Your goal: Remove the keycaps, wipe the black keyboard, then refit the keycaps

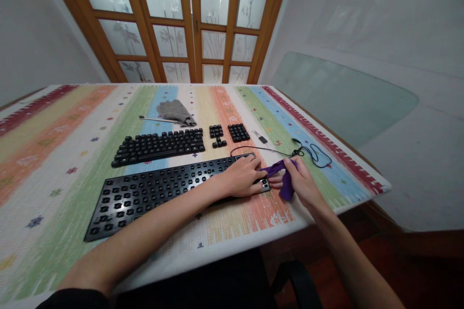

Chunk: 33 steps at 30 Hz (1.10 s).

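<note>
A black keyboard base point(152, 190) with its keycaps off lies at a slant along the near part of the table. My left hand point(244, 176) rests on its right end, palm down with the fingers apart. In my right hand point(304, 181) is a purple cloth point(287, 186), gripped just off the keyboard's right end. A twisted strip of that cloth reaches across to my left fingertips; whether they pinch it I cannot tell. Part of the base's right end is hidden under my left hand.
Behind the base, black keycaps point(159, 147) lie in keyboard order, with smaller groups point(238, 133) to their right. A grey cloth point(176, 112) and a thin brush point(155, 119) lie farther back. A keycap puller point(262, 139) and the black cable point(315, 154) are at the right.
</note>
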Available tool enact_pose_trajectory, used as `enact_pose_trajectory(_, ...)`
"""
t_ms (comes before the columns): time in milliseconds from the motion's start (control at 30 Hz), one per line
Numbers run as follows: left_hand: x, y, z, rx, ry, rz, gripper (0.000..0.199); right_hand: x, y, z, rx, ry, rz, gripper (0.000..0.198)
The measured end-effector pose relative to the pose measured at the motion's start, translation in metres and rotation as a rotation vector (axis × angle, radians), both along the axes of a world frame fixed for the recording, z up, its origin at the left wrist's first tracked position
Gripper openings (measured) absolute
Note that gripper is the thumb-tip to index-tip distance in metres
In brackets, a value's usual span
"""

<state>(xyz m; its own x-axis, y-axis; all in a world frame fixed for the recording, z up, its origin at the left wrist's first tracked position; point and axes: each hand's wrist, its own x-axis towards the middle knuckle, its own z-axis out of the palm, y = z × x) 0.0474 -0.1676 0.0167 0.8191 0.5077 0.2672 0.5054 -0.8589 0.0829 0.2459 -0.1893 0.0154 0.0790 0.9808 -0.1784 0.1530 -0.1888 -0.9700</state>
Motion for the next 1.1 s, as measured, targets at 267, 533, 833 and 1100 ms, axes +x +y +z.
enact_pose_trajectory(267,-0.017,-0.003,0.008,-0.155,-0.359,-0.008,0.029,-0.007,-0.014,0.027,0.215,-0.148,0.103,0.035)
enact_pose_trajectory(533,-0.05,-0.031,0.034,-0.41,-0.548,0.071,0.022,-0.033,-0.027,0.048,0.12,0.024,0.54,0.032)
enact_pose_trajectory(833,-0.1,-0.059,0.036,-0.367,-0.431,0.189,0.01,-0.04,-0.009,0.036,0.348,-0.397,0.577,0.03)
enact_pose_trajectory(1100,-0.11,-0.069,0.009,-0.164,-0.143,0.12,0.019,-0.056,-0.011,0.017,0.63,-0.702,0.75,0.019)
